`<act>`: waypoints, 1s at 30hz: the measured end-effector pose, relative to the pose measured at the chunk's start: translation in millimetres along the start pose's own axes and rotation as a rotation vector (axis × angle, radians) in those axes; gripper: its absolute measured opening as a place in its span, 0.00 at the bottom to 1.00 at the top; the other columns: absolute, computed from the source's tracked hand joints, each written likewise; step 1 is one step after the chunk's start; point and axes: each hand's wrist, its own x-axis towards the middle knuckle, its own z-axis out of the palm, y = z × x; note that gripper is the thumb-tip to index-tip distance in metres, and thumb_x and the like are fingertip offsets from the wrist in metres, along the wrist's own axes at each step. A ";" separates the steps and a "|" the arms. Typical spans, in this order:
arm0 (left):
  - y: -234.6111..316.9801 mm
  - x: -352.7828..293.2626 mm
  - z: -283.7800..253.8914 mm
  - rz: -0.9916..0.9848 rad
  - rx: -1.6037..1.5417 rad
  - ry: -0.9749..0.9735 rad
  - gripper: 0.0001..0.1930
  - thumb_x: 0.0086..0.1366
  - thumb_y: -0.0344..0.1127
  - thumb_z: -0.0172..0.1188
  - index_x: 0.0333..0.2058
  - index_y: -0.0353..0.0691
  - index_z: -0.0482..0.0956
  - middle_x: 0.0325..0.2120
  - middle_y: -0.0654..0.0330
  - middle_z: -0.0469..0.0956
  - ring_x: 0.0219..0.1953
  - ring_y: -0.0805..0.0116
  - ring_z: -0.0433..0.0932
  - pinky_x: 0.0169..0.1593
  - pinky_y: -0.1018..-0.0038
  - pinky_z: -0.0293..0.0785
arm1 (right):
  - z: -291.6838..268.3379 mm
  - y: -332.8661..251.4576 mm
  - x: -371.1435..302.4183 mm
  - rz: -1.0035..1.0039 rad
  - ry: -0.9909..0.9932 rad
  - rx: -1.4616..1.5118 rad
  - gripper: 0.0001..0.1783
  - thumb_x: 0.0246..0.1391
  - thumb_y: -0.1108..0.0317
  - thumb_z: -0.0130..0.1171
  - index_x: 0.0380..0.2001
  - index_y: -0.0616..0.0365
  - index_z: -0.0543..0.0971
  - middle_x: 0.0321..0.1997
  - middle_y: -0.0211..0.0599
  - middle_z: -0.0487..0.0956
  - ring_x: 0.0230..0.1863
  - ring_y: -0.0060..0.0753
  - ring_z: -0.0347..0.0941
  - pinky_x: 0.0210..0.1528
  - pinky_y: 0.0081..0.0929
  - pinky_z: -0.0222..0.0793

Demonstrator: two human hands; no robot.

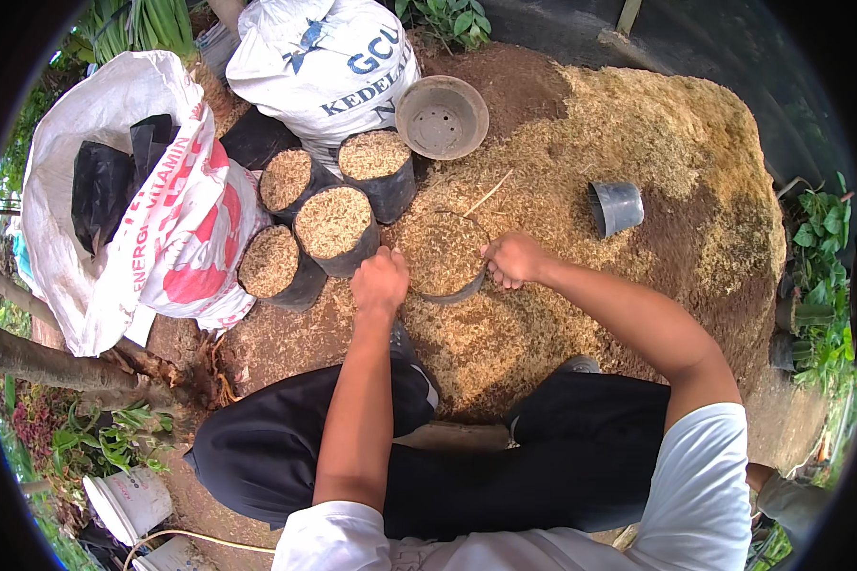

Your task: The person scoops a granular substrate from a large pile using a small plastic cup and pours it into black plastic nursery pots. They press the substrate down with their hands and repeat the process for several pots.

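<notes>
Head: blk bag (453, 295) btwn L hand (381, 280) & R hand (514, 259), rim gripped.

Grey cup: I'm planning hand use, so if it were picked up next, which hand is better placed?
The right hand, at the right rim of the filled container, is probably better placed: the grey cup lies to its right. The left hand is at the container's opposite side, farther off.

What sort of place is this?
Probably an outdoor potting spot, perhaps a small nursery or garden: four filled black bags stand close together, a broad heap of loose tan and brown material is spread out beyond them, and leafy plants show at the edges.
</notes>
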 end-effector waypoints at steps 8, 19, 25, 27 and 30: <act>-18.3 7.6 5.1 0.063 -0.134 0.072 0.18 0.79 0.44 0.47 0.42 0.37 0.82 0.37 0.34 0.85 0.43 0.29 0.82 0.50 0.40 0.74 | 1.1 -15.2 15.0 -0.109 0.159 -0.184 0.31 0.83 0.52 0.32 0.29 0.56 0.76 0.24 0.34 0.77 0.26 0.29 0.78 0.42 0.42 0.82; -5.9 25.0 6.8 0.023 -0.309 0.339 0.19 0.79 0.38 0.48 0.32 0.30 0.78 0.27 0.33 0.82 0.32 0.29 0.81 0.42 0.42 0.75 | -62.3 -57.0 95.7 -0.159 0.194 0.040 0.29 0.80 0.46 0.42 0.35 0.57 0.78 0.29 0.37 0.83 0.28 0.30 0.83 0.46 0.39 0.81; -7.7 27.4 13.8 0.037 -0.377 0.400 0.20 0.80 0.39 0.46 0.32 0.30 0.77 0.21 0.38 0.79 0.26 0.36 0.81 0.36 0.45 0.72 | -67.6 -68.1 119.4 -0.092 0.127 0.002 0.28 0.79 0.47 0.44 0.44 0.60 0.82 0.28 0.39 0.82 0.30 0.32 0.84 0.52 0.43 0.78; -7.6 27.4 16.6 -0.031 -0.414 0.351 0.20 0.80 0.38 0.46 0.32 0.29 0.76 0.23 0.36 0.79 0.28 0.34 0.81 0.38 0.45 0.72 | -65.7 -70.0 119.9 -0.076 0.128 0.005 0.28 0.78 0.49 0.44 0.47 0.61 0.84 0.30 0.43 0.86 0.36 0.37 0.86 0.58 0.43 0.77; -5.4 27.7 20.3 -0.106 -0.481 0.281 0.19 0.80 0.38 0.47 0.33 0.28 0.77 0.29 0.31 0.80 0.35 0.27 0.79 0.43 0.42 0.72 | -62.5 -71.3 121.0 -0.084 0.181 -0.083 0.28 0.77 0.50 0.42 0.55 0.59 0.84 0.43 0.47 0.88 0.49 0.45 0.85 0.68 0.45 0.70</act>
